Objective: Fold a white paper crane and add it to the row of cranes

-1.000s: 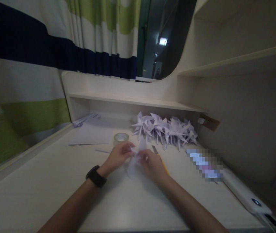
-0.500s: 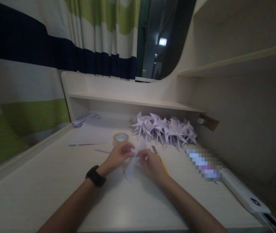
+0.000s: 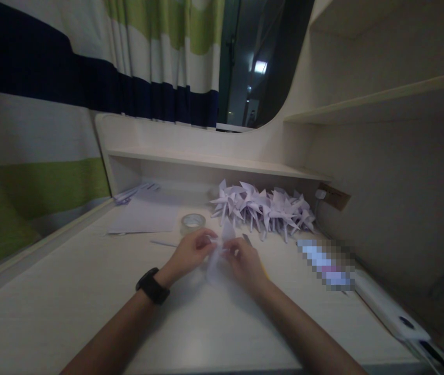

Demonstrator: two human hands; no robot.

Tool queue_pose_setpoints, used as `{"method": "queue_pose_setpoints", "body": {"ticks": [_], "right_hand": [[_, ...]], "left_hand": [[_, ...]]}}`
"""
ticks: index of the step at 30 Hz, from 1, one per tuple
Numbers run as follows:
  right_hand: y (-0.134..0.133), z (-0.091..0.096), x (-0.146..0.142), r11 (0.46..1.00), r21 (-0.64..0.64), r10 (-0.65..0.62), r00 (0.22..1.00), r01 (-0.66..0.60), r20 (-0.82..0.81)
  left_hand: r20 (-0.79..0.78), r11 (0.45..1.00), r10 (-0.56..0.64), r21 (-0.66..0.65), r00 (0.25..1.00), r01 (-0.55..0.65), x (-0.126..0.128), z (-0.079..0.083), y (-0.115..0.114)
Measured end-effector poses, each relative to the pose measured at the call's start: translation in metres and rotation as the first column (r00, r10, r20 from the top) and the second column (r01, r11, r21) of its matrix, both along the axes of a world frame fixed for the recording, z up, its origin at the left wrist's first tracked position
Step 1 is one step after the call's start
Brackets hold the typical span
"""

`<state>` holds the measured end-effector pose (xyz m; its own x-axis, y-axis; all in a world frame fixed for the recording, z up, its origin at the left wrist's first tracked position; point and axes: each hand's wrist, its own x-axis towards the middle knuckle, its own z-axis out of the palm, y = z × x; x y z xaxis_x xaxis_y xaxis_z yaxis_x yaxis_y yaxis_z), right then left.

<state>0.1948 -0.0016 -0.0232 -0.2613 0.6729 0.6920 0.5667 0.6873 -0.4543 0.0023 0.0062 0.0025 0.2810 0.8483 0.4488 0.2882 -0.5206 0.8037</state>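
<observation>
My left hand [image 3: 189, 254], with a black watch on its wrist, and my right hand [image 3: 245, 263] meet over the desk and pinch a white folded paper piece [image 3: 214, 260] between their fingertips. The paper hangs down between the two hands, with one point sticking up near a roll of clear tape [image 3: 192, 223]. Behind the hands lies a heap of folded white paper pinwheels [image 3: 263, 208] under the low shelf.
Flat paper sheets [image 3: 146, 217] lie at the back left of the pale desk [image 3: 69, 291]. A utility knife [image 3: 250, 241] rests just behind my right hand. A white power bank [image 3: 389, 308] lies along the right edge. A striped curtain hangs at left.
Both hands stay on the paper, which has turned slightly between the fingers. The view has shifted a little to the right.
</observation>
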Motion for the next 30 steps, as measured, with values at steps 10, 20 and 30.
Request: {"method": "queue_pose_setpoints", "body": {"ticks": [10,20,30], "right_hand": [[-0.003,0.001,-0.001,0.999,0.046,-0.006,0.999,0.004,0.036],[-0.002,0.003,-0.002,0.992,0.047,-0.105,0.976,0.116,-0.189],[0.0,0.004,-0.006,0.994,-0.106,-0.074,0.913,0.033,-0.401]], "left_hand": [[-0.033,1.0,0.025,-0.018,0.999,-0.026,0.002,0.002,-0.004],[0.009,0.841,0.518,0.18,0.855,-0.511,-0.001,0.003,-0.003],[0.279,0.919,-0.263,-0.219,0.924,0.328,0.011,0.0,-0.005]]}}
